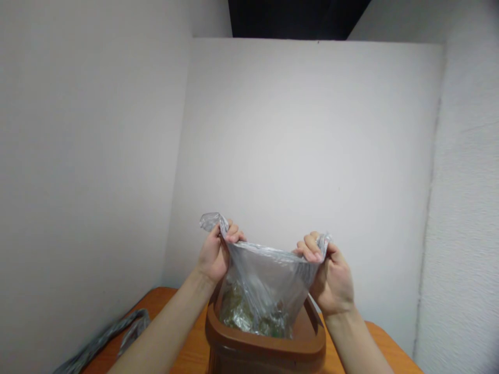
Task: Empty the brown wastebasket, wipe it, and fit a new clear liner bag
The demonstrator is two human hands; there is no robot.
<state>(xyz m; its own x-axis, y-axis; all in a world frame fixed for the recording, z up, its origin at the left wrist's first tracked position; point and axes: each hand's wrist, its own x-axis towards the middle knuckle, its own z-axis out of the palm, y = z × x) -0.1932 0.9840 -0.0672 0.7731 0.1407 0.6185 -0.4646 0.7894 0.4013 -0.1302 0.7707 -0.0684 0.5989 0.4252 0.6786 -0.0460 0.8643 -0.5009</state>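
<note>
A thin see-through plastic bag (268, 275) is stretched between my two hands, its top edge pulled nearly straight. My left hand (218, 252) is closed round one top corner, with a loose tuft of plastic sticking out above the fist. The other corner is gripped in my right hand (329, 270), between thumb and fingers. The bag's lower part, with greenish-brown contents I cannot make out, sits inside a brown plastic bin (268, 343). The bottom of the bag is hidden by the bin's front rim.
The bin stands on an orange-brown wooden table (189, 356). A twisted grey plastic bag (113, 332) lies at the table's left edge, partly behind my left forearm. White walls (312, 130) enclose the table at the left, back and right.
</note>
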